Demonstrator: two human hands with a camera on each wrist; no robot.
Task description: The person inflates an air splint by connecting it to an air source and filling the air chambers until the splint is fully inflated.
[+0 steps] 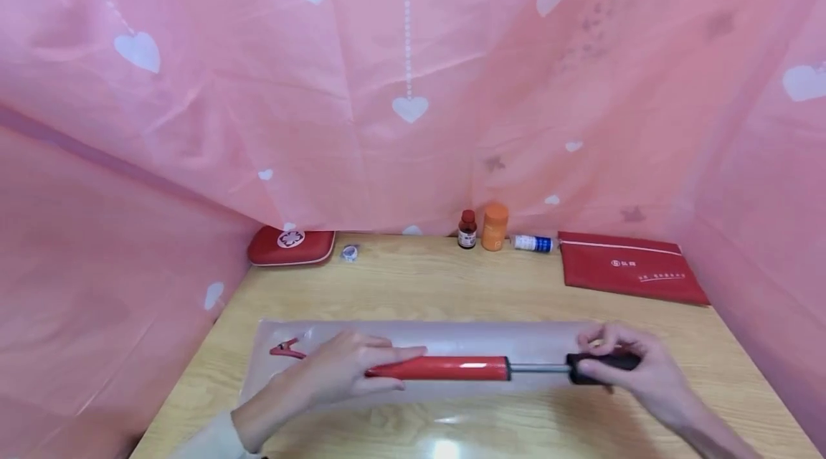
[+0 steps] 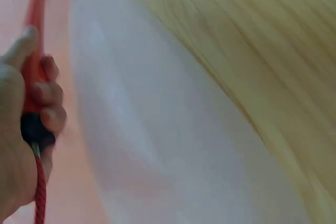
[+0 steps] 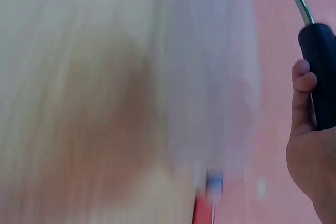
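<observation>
A hand pump with a red barrel [image 1: 452, 368] is held level above a translucent plastic sheet. Its bare metal rod [image 1: 540, 368] shows between the barrel and the black handle [image 1: 609, 366]. My left hand [image 1: 351, 367] grips the barrel near its left end; in the left wrist view the fingers [image 2: 48, 94] curl round it. A red braided hose [image 2: 40, 187] comes out of the black end cap [image 2: 35, 129]. On the right, my right hand [image 1: 645, 369] holds the handle, its fingers [image 3: 302, 95] against the black grip. A red clip-like piece [image 1: 287, 348] lies left of my left hand.
The translucent sheet [image 1: 452, 333] lies on the wooden table [image 1: 400, 280]. Along the back are a red case [image 1: 303, 249], small roll [image 1: 349, 252], brown bottle [image 1: 467, 231], orange bottle [image 1: 495, 228], blue-white tube [image 1: 533, 243] and red pouch [image 1: 632, 269]. Pink curtain [image 1: 413, 172] encloses the table.
</observation>
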